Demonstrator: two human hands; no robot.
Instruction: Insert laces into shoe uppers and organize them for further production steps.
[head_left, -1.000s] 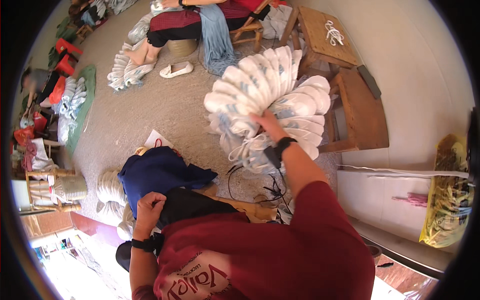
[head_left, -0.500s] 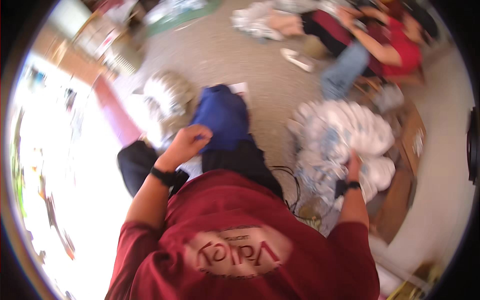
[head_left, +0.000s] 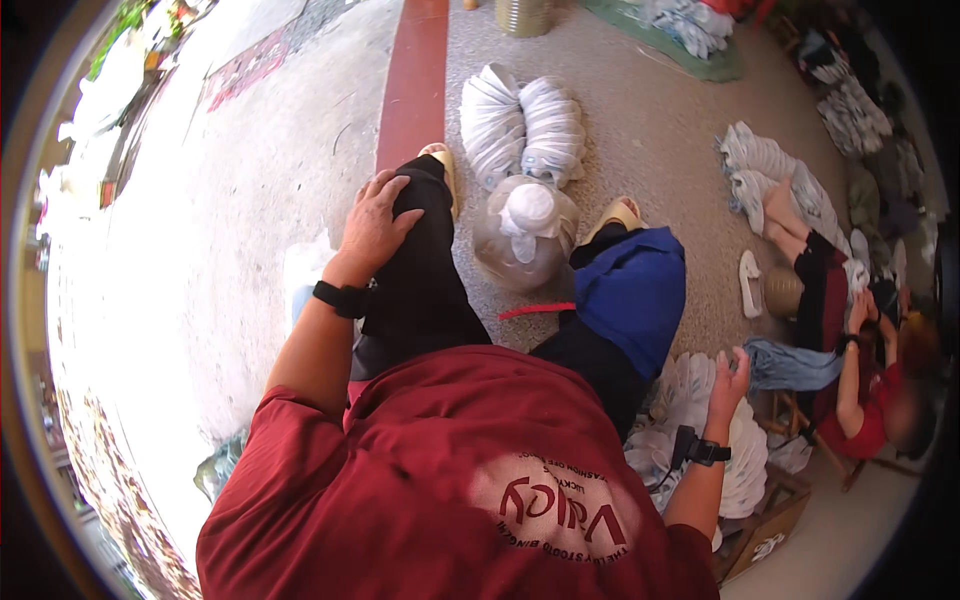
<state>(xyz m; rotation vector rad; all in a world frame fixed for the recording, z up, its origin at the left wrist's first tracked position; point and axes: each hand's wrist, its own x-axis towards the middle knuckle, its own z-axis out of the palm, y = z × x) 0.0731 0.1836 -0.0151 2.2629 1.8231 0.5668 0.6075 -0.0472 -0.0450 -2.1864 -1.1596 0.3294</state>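
Note:
My left hand (head_left: 378,222) lies on my left knee (head_left: 415,225), its fingers spread over the black trousers, holding nothing. On the right, my right hand (head_left: 730,385) is raised beside a heap of white bundled pieces (head_left: 745,450), fingers apart and loosely bent, with nothing visible in it. A blue cloth (head_left: 635,295) drapes over my right knee. Between my feet stands a round translucent container or bag (head_left: 505,255) with a white bundle on top (head_left: 530,208). Just beyond it, two rows of white layered pieces (head_left: 495,125) lie on the floor.
A red strip (head_left: 537,310) lies between my legs. At the right sits another person in a red shirt (head_left: 865,405), near white bundles (head_left: 775,165), a white shoe (head_left: 750,283) and a tin (head_left: 782,292). A cardboard box (head_left: 765,540) stands behind the right heap.
The view has swung left. My left hand, earlier raised with curled fingers, now rests spread on my left knee. My right hand has come up out of the white heap.

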